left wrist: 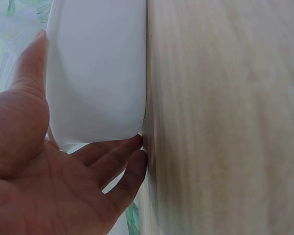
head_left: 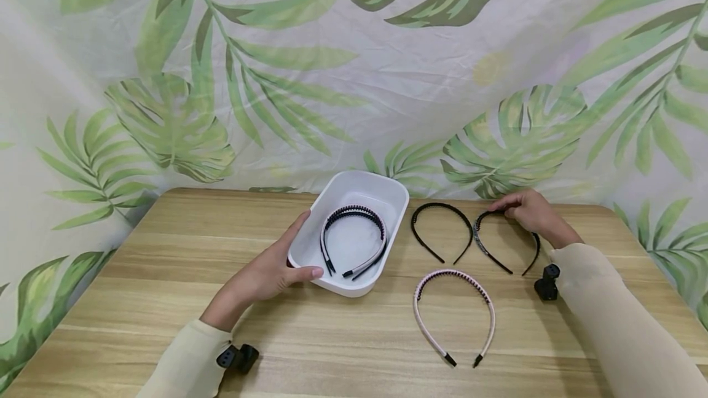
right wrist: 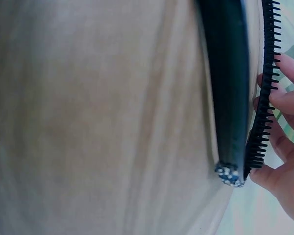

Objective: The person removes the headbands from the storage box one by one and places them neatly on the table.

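A white plastic tray (head_left: 362,184) stands tilted in direction at the table's middle, with headbands (head_left: 381,229), pale and black, lying inside it. My left hand (head_left: 271,272) holds its near left side, thumb over the rim and fingers along the outer wall; in the left wrist view the fingers reach the tray's lower edge. At the right, my right hand (head_left: 528,210) pinches the top of a black headband with glittery trim (head_left: 480,241). Its row of teeth (right wrist: 269,88) shows between the fingers in the right wrist view.
A plain black headband (head_left: 440,205) lies between the tray and the glittery one. Nearer to me lies a pink headband (head_left: 416,312) with dark tips. The wooden table (head_left: 193,250) meets a leaf-patterned cloth (head_left: 298,109) at its back edge.
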Motion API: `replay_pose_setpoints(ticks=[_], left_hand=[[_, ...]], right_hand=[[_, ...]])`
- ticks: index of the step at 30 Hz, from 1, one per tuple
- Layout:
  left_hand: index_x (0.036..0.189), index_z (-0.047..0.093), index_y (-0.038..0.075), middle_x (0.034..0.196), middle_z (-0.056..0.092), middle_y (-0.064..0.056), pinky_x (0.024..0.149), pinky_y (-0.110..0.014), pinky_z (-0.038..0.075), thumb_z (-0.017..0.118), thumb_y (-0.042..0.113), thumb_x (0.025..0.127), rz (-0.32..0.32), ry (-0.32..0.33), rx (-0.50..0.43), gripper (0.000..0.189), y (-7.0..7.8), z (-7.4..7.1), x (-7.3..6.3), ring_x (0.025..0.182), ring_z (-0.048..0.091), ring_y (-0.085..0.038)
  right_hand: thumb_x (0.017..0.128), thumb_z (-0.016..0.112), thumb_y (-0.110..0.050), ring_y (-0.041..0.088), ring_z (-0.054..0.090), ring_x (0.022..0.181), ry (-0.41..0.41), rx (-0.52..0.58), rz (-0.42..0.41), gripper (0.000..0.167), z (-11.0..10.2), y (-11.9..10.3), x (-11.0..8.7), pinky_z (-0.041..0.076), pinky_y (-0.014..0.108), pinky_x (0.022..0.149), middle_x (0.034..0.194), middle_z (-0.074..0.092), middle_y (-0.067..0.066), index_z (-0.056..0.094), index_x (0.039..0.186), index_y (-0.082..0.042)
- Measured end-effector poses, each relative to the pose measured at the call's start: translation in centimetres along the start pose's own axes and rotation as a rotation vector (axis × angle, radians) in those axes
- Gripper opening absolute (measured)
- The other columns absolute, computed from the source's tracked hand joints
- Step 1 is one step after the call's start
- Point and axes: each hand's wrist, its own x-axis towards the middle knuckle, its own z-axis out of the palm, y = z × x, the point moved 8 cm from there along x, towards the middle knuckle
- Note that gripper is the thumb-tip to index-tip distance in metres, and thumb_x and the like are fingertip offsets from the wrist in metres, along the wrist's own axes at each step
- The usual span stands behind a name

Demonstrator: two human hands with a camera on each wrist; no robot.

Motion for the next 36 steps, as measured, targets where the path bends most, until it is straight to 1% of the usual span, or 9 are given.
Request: replay_pose_setpoints(ticks=[7, 9, 12, 17, 20, 22, 29, 32, 36], left_hand=[[0.170, 0.000, 0.018, 0.174, 0.018, -0.019, 0.118, -0.057, 0.033, 0.082, 0.026, 0.093, 0.001, -0.005, 0.011, 0.113, 0.23, 0.06, 0.01, 0.141, 0.044, -0.037], [0.170, 0.000, 0.018, 0.174, 0.018, -0.019, 0.118, -0.056, 0.033, 0.082, 0.026, 0.093, -0.006, -0.005, 0.008, 0.113, 0.17, 0.08, 0.05, 0.141, 0.044, -0.038], [0.170, 0.000, 0.018, 0.174, 0.017, -0.019, 0.118, -0.056, 0.033, 0.082, 0.025, 0.093, -0.006, -0.005, 0.012, 0.113, 0.18, 0.09, 0.05, 0.142, 0.043, -0.038], [0.170, 0.000, 0.017, 0.174, 0.017, -0.019, 0.118, -0.058, 0.032, 0.081, 0.025, 0.093, 0.002, -0.004, 0.014, 0.113, 0.37, 0.02, -0.04, 0.143, 0.043, -0.039], [0.170, -0.001, 0.017, 0.174, 0.018, -0.021, 0.118, -0.059, 0.032, 0.081, 0.025, 0.093, 0.010, -0.005, 0.018, 0.113, 0.56, 0.00, -0.11, 0.144, 0.043, -0.040], [0.170, -0.001, 0.017, 0.173, 0.018, -0.021, 0.118, -0.059, 0.032, 0.081, 0.025, 0.093, 0.014, -0.005, 0.017, 0.113, 0.66, -0.02, -0.13, 0.144, 0.043, -0.040], [0.170, 0.000, 0.019, 0.175, 0.016, -0.018, 0.120, -0.058, 0.030, 0.081, 0.024, 0.093, -0.003, -0.002, 0.010, 0.113, 0.14, 0.05, 0.05, 0.146, 0.040, -0.039], [0.170, -0.001, 0.018, 0.175, 0.015, -0.018, 0.120, -0.058, 0.029, 0.082, 0.024, 0.093, -0.001, -0.001, 0.007, 0.113, 0.11, 0.05, 0.07, 0.147, 0.039, -0.039], [0.170, -0.001, 0.019, 0.175, 0.015, -0.017, 0.121, -0.058, 0.029, 0.082, 0.023, 0.093, -0.002, -0.001, 0.002, 0.113, 0.08, 0.01, 0.04, 0.148, 0.038, -0.039]], right_hand=[[0.097, 0.053, 0.011, 0.051, 0.052, 0.134, 0.000, -0.011, 0.008, 0.034, 0.09, 0.15, 0.11, 0.050, 0.050, 0.098, 0.135, 0.066, 0.029, 0.077, 0.120, 0.002], [0.097, 0.053, 0.011, 0.051, 0.051, 0.134, 0.002, -0.009, 0.005, 0.034, 0.11, 0.16, 0.14, 0.049, 0.054, 0.100, 0.135, 0.066, 0.029, 0.077, 0.120, 0.002], [0.097, 0.053, 0.011, 0.051, 0.052, 0.133, 0.005, -0.015, -0.001, 0.034, 0.09, 0.22, 0.16, 0.050, 0.050, 0.098, 0.134, 0.067, 0.028, 0.077, 0.119, 0.002], [0.097, 0.053, 0.011, 0.050, 0.054, 0.132, 0.007, -0.018, 0.002, 0.034, 0.11, 0.28, 0.13, 0.050, 0.033, 0.088, 0.133, 0.068, 0.028, 0.078, 0.119, 0.001], [0.097, 0.052, 0.011, 0.050, 0.054, 0.132, 0.006, -0.016, 0.005, 0.034, 0.13, 0.25, 0.08, 0.048, 0.028, 0.084, 0.133, 0.068, 0.029, 0.078, 0.119, 0.001], [0.098, 0.052, 0.011, 0.050, 0.053, 0.132, 0.006, -0.018, 0.006, 0.034, 0.14, 0.20, 0.06, 0.048, 0.027, 0.083, 0.133, 0.068, 0.029, 0.078, 0.119, 0.002], [0.099, 0.055, 0.009, 0.047, 0.060, 0.123, 0.013, -0.021, -0.001, 0.032, 0.18, 0.06, 0.03, 0.051, 0.036, 0.089, 0.130, 0.069, 0.029, 0.073, 0.125, 0.004], [0.100, 0.056, 0.009, 0.045, 0.062, 0.119, 0.017, -0.011, -0.009, 0.031, 0.20, 0.03, 0.02, 0.051, 0.032, 0.086, 0.128, 0.069, 0.030, 0.071, 0.126, 0.007], [0.101, 0.057, 0.005, 0.043, 0.062, 0.117, 0.024, -0.006, -0.004, 0.031, 0.16, -0.09, -0.20, 0.050, 0.033, 0.084, 0.128, 0.068, 0.030, 0.068, 0.131, 0.007]])
